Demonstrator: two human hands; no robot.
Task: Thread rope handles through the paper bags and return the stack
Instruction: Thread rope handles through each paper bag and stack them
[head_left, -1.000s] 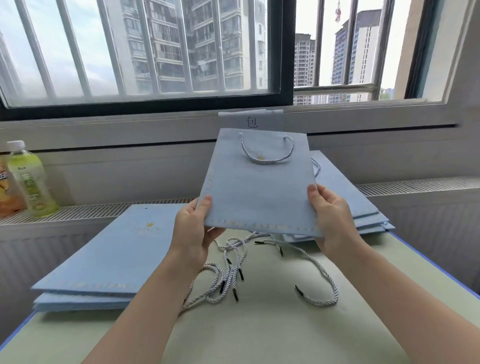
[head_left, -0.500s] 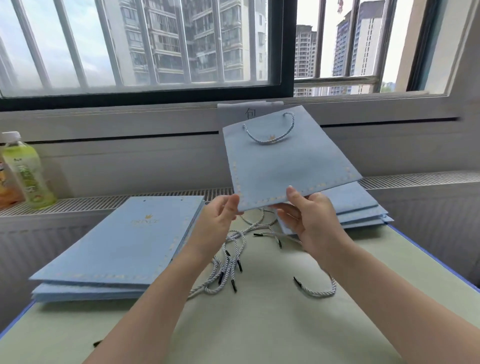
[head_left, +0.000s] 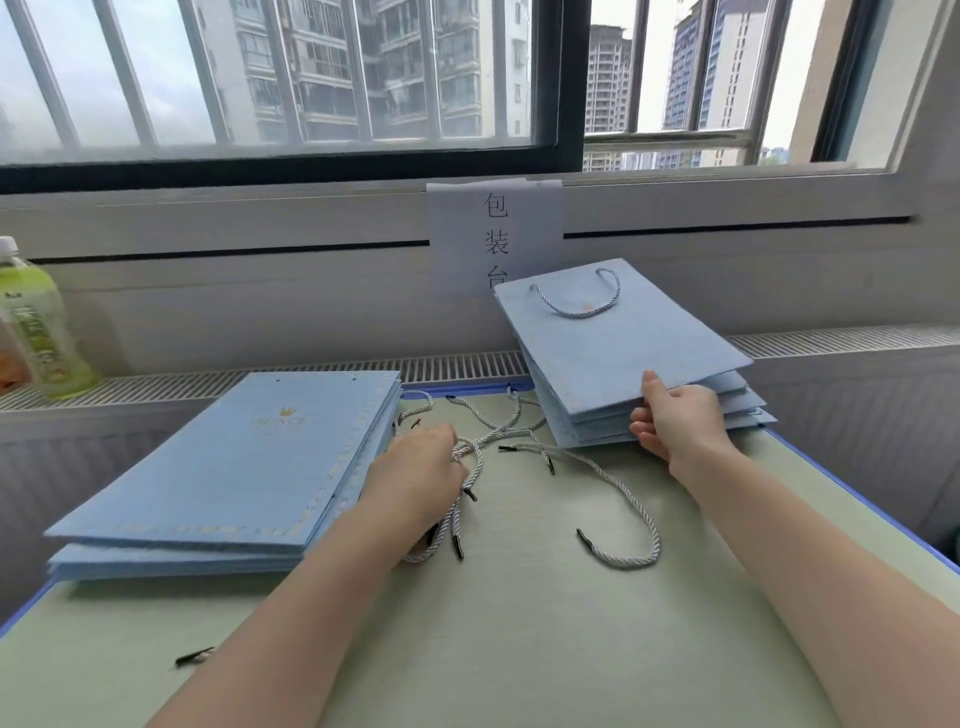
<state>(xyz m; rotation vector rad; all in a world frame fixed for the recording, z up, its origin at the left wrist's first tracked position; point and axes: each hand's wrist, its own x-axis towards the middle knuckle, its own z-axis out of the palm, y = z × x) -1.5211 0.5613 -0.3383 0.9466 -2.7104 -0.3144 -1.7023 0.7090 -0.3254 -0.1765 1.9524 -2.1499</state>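
1. A loose rope (head_left: 621, 525) is lying nearest on the desk (head_left: 519, 649), curved, with its black tips pointing toward the person.
2. A bundle of ropes (head_left: 467, 467) is being gathered by the left hand (head_left: 415, 478); its fingers are curled over the cords, though how firmly they are being gripped cannot be told. The cords are judged to be soft, limp and easily tangled, so each is best taken near its stiff black tip.
3. To the left, a stack of bags (head_left: 234, 462) without handles is lying flat, its long axis running away from the person.
4. Farther right, a finished bag (head_left: 613, 343) is being pinched at its near edge by the right hand (head_left: 675, 421), thumb on top, over the finished pile (head_left: 737, 410).
5. The bag is tilting up, handle (head_left: 576, 296) end pointing toward the window. It is judged to be light, stiff and easily creased, so an edge hold suits.
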